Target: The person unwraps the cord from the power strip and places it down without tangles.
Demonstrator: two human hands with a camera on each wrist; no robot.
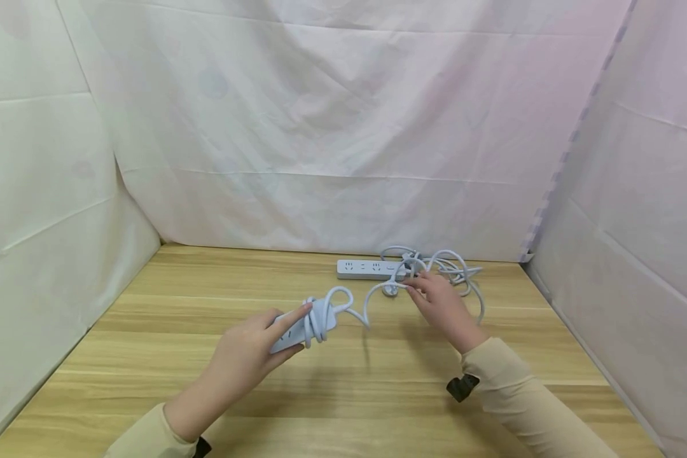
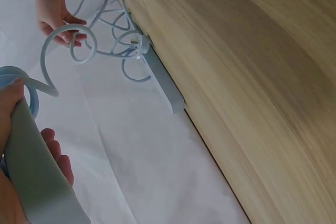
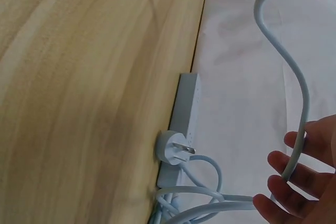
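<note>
My left hand (image 1: 243,350) grips a white power strip (image 1: 291,334), held tilted above the table. Several turns of its white cord (image 1: 316,323) are wound around the strip's far end. From there the cord loops across to my right hand (image 1: 443,308), whose fingers hold it; the right wrist view shows the cord (image 3: 302,93) running over those fingers. Beyond the right hand, a second white power strip (image 1: 366,270) lies near the table's back edge. A round plug (image 3: 170,148), prongs outward, is beside that second strip. Which cord it belongs to, I cannot tell.
Loose cord coils (image 1: 460,270) lie tangled at the back right, by the second strip. The wooden table (image 1: 166,318) meets a white cloth backdrop (image 1: 298,127) behind, with cloth on both sides too. A black wrist device (image 1: 462,387) sits under the right sleeve.
</note>
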